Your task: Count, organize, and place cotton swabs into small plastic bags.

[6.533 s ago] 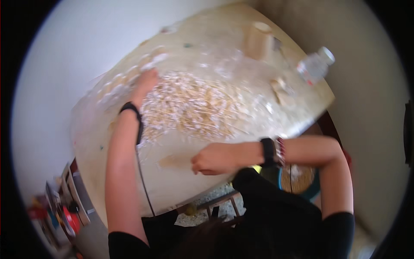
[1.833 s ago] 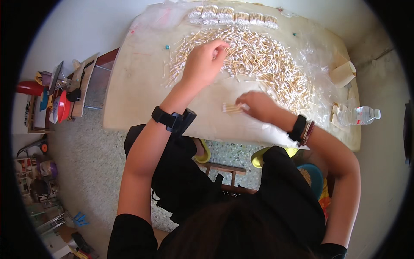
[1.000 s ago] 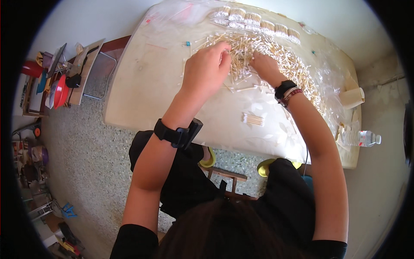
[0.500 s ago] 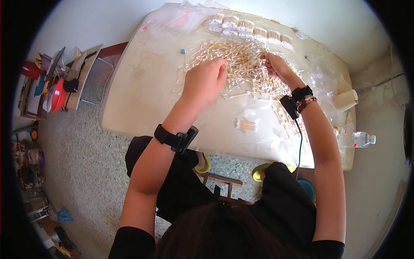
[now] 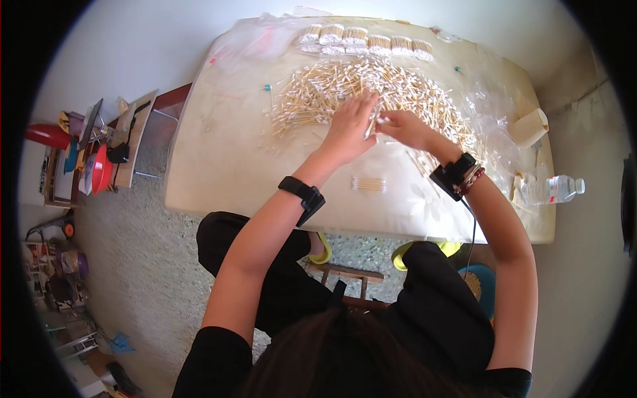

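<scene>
A large loose heap of cotton swabs [image 5: 405,86] is spread over the table, white tips pointing every way. At the heap's near edge my left hand [image 5: 350,127] is closed around a few swabs [image 5: 371,125], whose ends show beside the fingers. My right hand [image 5: 408,130] meets it from the right, thumb and fingers pinched by a white swab tip; how many swabs it grips is hidden. Nearer to me lies a small neat row of swabs [image 5: 369,184], side by side on the tabletop.
Bundled swabs [image 5: 355,36] stand in a line at the table's [image 5: 219,152] far side. Clear plastic bags [image 5: 249,40] lie far left, more plastic [image 5: 488,119] at the right. A water bottle [image 5: 561,190] lies at the right edge. Below the table is a blue basin [image 5: 488,285].
My right hand has moved left and nearer out of the heap, up to my left hand. My left hand has shifted right, its fingers now pointing away, with swabs showing in it.
</scene>
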Available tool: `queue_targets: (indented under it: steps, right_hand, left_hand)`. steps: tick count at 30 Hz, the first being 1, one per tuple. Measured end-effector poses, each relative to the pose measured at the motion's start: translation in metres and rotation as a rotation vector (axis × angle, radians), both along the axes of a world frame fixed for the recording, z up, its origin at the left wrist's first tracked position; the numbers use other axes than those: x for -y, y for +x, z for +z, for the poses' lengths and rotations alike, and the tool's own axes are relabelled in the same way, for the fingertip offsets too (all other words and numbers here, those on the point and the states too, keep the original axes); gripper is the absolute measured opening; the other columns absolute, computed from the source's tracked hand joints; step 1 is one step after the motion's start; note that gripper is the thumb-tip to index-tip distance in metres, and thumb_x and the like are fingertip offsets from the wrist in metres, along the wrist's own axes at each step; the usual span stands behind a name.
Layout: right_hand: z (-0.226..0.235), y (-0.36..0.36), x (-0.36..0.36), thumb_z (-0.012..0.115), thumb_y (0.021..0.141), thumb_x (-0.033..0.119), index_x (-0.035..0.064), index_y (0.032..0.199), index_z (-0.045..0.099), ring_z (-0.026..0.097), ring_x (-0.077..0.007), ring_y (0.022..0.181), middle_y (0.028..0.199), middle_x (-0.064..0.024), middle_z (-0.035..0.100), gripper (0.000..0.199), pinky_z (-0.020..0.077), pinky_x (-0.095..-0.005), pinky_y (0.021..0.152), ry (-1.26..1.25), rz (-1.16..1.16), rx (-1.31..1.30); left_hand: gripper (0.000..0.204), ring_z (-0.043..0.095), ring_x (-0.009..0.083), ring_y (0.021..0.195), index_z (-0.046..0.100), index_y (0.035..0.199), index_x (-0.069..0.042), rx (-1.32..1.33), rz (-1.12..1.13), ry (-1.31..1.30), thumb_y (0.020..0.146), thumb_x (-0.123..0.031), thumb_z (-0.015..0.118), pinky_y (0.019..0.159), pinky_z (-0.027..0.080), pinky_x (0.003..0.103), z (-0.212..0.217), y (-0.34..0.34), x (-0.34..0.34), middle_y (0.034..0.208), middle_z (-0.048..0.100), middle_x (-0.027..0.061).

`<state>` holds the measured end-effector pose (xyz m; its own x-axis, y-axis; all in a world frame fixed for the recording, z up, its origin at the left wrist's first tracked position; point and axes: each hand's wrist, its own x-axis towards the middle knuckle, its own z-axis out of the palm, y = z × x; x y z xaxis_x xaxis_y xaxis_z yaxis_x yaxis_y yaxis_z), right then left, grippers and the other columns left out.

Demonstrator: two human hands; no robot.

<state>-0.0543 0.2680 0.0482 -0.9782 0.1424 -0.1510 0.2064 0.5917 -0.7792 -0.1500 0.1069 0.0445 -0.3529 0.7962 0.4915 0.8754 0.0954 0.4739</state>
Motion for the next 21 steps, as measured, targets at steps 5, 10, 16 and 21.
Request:
queue_targets:
  steps: [5, 10, 16, 21]
  right_hand:
    - [-0.009, 0.033, 0.012, 0.052, 0.083, 0.028, 0.0065, 0.103, 0.059, 0.059, -0.0363, 0.079, 0.085, -0.0199, 0.062, 0.03, 0.0459, -0.0425, 0.071, 0.218, 0.047, -0.121]
    - [-0.014, 0.063, 0.001, 0.053, 0.084, 0.026, 0.0073, 0.1, 0.059, 0.058, -0.0366, 0.076, 0.08, -0.0192, 0.061, 0.025, 0.0451, -0.0453, 0.068, 0.325, 0.038, -0.079]
    - [-0.025, 0.096, -0.018, 0.055, 0.081, 0.024, 0.0063, 0.099, 0.054, 0.059, -0.034, 0.079, 0.083, -0.0167, 0.062, 0.026, 0.0468, -0.0439, 0.068, 0.563, -0.146, -0.084]
    - [-0.013, 0.093, 0.003, 0.059, 0.078, 0.02, 0.0112, 0.127, 0.042, 0.047, -0.0331, 0.11, 0.121, -0.0153, 0.048, 0.053, 0.0396, -0.0414, 0.092, 0.885, -0.159, -0.433]
  left_hand:
    - [0.032, 0.056, 0.0379, 0.088, 0.052, 0.107, -0.004, 0.242, -0.031, -0.147, 0.075, -0.001, 0.053, 0.073, 0.044, 0.044, -0.019, 0.02, -0.012, 0.09, 0.059, 0.021]
    - [0.013, 0.057, 0.0375, 0.079, 0.057, 0.087, -0.003, 0.157, -0.014, -0.394, 0.076, -0.004, 0.049, 0.067, 0.044, 0.044, -0.023, 0.018, -0.009, 0.077, 0.06, 0.0197]
    - [0.011, 0.058, 0.0306, 0.07, 0.057, 0.082, -0.003, 0.35, -0.008, -0.4, 0.077, -0.004, 0.047, 0.064, 0.044, 0.036, -0.037, 0.017, 0.002, 0.073, 0.06, 0.0156]
    - [0.015, 0.059, 0.036, 0.073, 0.059, 0.085, -0.005, 0.49, -0.049, -0.354, 0.077, -0.009, 0.048, 0.067, 0.045, 0.042, -0.039, 0.027, 0.0, 0.079, 0.062, 0.0195]
